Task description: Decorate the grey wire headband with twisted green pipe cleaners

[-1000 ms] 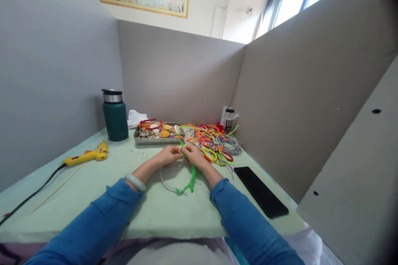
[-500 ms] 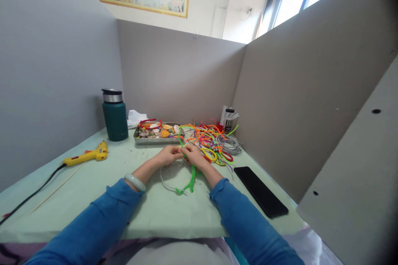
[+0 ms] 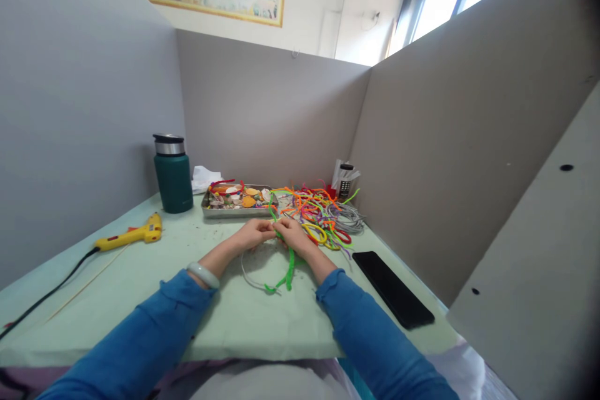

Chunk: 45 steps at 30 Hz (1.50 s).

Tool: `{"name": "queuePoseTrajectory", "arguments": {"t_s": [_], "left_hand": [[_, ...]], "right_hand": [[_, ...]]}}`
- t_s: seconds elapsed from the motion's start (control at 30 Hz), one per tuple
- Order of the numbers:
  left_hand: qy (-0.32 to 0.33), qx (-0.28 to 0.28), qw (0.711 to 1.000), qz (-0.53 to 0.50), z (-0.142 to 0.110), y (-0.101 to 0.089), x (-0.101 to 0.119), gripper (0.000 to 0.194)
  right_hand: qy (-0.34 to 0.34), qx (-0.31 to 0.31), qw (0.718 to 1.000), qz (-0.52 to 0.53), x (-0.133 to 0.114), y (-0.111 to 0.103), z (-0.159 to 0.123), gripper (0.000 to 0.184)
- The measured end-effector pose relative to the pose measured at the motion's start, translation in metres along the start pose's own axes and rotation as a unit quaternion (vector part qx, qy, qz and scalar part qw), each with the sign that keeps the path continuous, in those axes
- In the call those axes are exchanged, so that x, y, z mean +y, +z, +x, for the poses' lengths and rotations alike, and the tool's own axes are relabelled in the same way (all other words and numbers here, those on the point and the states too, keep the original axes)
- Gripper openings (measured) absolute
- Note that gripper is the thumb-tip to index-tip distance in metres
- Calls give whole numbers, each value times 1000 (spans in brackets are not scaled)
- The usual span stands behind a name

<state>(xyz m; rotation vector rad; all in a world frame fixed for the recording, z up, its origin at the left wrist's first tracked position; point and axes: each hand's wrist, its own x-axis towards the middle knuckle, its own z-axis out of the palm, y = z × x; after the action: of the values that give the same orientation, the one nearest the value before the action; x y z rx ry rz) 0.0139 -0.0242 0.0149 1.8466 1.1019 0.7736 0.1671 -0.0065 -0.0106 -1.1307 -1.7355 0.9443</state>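
Note:
My left hand (image 3: pixel 253 234) and my right hand (image 3: pixel 294 234) meet at mid-table, fingers pinched together on a green pipe cleaner (image 3: pixel 287 270). Its lower end trails toward me over the pale green table (image 3: pixel 154 275). A thin white wire loop (image 3: pixel 248 274) lies under my hands and curves toward me; I cannot tell whether a hand holds it. Just beyond my right hand lies a tangled pile of coloured pipe cleaners (image 3: pixel 319 209). A pale bangle sits on my left wrist.
A metal tray (image 3: pixel 237 209) of shells and bits stands behind my hands. A teal flask (image 3: pixel 172 174) is at the back left, a yellow glue gun (image 3: pixel 134 234) with its black cord at the left. A black phone (image 3: pixel 392 289) lies at right. Grey partitions enclose the desk.

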Motion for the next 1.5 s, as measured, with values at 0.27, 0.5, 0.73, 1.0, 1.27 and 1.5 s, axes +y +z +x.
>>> {"name": "queuePoseTrajectory", "arguments": {"t_s": [0.27, 0.5, 0.73, 1.0, 1.27, 1.5], "left_hand": [[-3, -2, 1000, -12, 1, 0, -3, 34], [-18, 6, 999, -26, 5, 1, -9, 39], [-24, 27, 999, -12, 8, 1, -12, 39], [-28, 15, 999, -21, 0, 0, -1, 38], [-32, 19, 999, -36, -1, -1, 2, 36], [-9, 22, 999, -30, 2, -2, -3, 35]], "right_hand": [[-8, 10, 1000, -5, 4, -1, 1, 21], [-15, 21, 1000, 2, 4, -1, 3, 24], [-14, 28, 1000, -1, 5, -1, 3, 24], [-12, 24, 1000, -3, 2, -1, 2, 23], [-18, 29, 999, 6, 0, -1, 2, 22], [0, 5, 997, 74, -3, -1, 0, 21]]}}
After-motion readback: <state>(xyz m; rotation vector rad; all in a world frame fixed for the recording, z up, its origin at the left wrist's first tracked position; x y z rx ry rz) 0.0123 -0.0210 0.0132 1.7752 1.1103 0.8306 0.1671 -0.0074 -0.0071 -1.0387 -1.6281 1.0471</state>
